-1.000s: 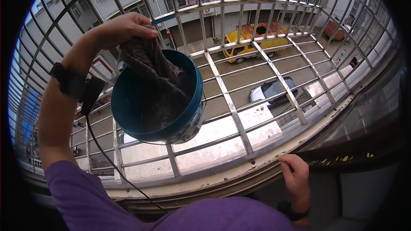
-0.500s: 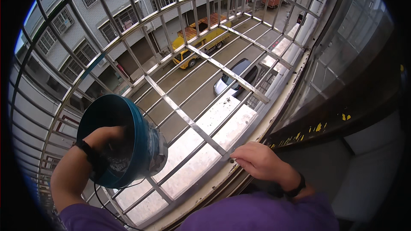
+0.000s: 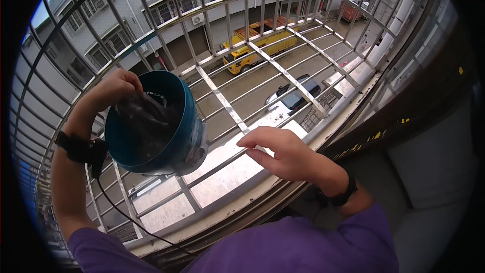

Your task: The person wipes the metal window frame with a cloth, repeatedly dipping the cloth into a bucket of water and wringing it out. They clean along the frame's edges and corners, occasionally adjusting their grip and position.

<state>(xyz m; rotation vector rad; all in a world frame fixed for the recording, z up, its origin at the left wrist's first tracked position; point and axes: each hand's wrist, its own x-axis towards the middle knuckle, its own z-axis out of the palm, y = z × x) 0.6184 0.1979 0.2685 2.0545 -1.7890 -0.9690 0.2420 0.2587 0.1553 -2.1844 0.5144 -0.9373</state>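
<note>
A teal bucket (image 3: 190,103) stands on the bars of the window cage at the left, its mouth tilted toward me. My left hand (image 3: 120,87) is over its far left rim, fingers closed on a dark, wet-looking cloth (image 3: 146,112) that hangs down inside. The lower part of the cloth blurs into the bucket's dark interior. To the right of the bucket, my right hand (image 3: 283,152) hovers above the cage bars near the sill. Its thumb and forefinger are apart, and nothing shows between them.
Metal bars (image 3: 222,96) form the cage's floor and sides, with wide gaps onto the street below. A worn window sill (image 3: 237,206) runs along my front. The window frame (image 3: 374,139) borders the right. A black cable (image 3: 124,205) trails from my left wrist.
My left hand has risen from deep in the bucket to its rim, lifting the dark cloth. My right hand has come off the sill edge and moved forward over the bars. The view has shifted.
</note>
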